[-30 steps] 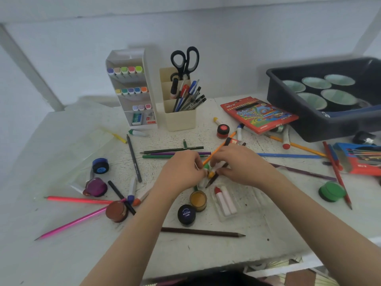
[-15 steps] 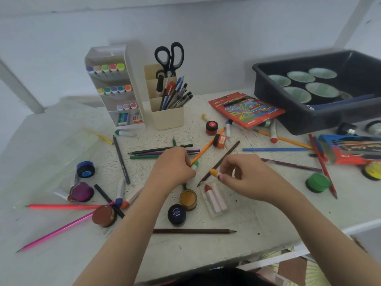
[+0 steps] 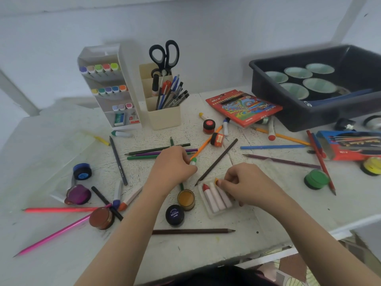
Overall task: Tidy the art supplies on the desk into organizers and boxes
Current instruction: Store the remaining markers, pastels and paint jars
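**Right hand [image 3: 245, 185] pinches an orange-capped marker at the clear tray**

The right hand's thumb and forefinger are pressed together on the orange-capped marker [image 3: 216, 180] just behind its cap, and the other fingers are curled over the barrel. The cap points away from the person and slightly left. The long axis runs back toward the near right, parallel to the two markers in the clear tray [image 3: 208, 214]. The nearer of these is a red-capped marker [image 3: 206, 193]. The orange-capped one sits on the tray's right side, and whether it is fully seated cannot be told.

The left hand [image 3: 171, 169] is closed round a green-capped marker [image 3: 193, 161]. Only the cap shows, poking out to the right of the fingers above the desk [image 3: 268, 234], and the barrel is hidden in the fist.

The tray lies toward the desk's front edge. An ochre paint pot [image 3: 186, 200] stands just beside its left wall, with a black-lidded pot [image 3: 174, 215] in front of that. A dark pencil [image 3: 216, 162] slants from the tray's far left corner toward the far right. A brown pencil [image 3: 193, 231] lies along the front edge, nearer than the tray. Bare desktop stretches to the right of the tray as far as a green pot [image 3: 315, 179]. The cream pen holder [image 3: 164, 118] and marker rack [image 3: 107, 89] stand well apart at the back, and loose pencils lie between them and the hands.
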The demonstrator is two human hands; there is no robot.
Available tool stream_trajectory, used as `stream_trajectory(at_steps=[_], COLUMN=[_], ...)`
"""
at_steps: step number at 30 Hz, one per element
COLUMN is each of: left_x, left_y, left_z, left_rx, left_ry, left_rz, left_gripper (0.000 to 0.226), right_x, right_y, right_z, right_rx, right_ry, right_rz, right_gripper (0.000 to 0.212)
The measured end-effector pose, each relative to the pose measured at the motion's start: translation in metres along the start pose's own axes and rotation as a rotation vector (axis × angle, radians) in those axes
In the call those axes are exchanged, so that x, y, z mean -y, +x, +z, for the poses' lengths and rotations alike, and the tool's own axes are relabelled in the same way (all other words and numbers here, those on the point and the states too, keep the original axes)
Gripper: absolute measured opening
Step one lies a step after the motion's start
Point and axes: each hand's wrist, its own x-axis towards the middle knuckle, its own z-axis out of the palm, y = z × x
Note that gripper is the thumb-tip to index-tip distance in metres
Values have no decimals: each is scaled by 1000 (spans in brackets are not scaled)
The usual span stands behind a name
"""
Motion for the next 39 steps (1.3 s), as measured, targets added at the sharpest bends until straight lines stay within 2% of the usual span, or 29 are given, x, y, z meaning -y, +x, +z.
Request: stream_trajectory(at_steps=[10,17,19,22,25,28,31,35,39], left_x=[-3,-16,-21,-28,-38,-44,-47,-46,-43], left_y=[-8,-16,-17,-20,-25,-28,-28,-25,-25], left_z=[-11,-18,-18,-17,-15,-12,-10,-4,1], left_rx=[34,94,122,189,264,273,269,246,226], left_ry=[-121,-271,-324,-463,-571,-642,-709,-590,-414], left_rz=[-4,56,54,30,23,6,-12,51,146], left_gripper=[14,18,17,17,20,17,9,4,14], right_x=[-1,2,3,6,8,4,-1,-6,-12], right_y=[3,1,-1,-4,-8,-13,-17,-20,-22], right_z=[-1,-1,-3,-9,-14,-17,-18,-17,-17], right_rx=[58,42,-10,-121,-83,-41,-51,-74,-51], right_ry=[148,74,69,273,539,624,649,608,490], right_rz=[71,58,33,-53,-113,-144,-127,-96,-70], right_gripper=[24,20,21,21,12,6,13,8,6])
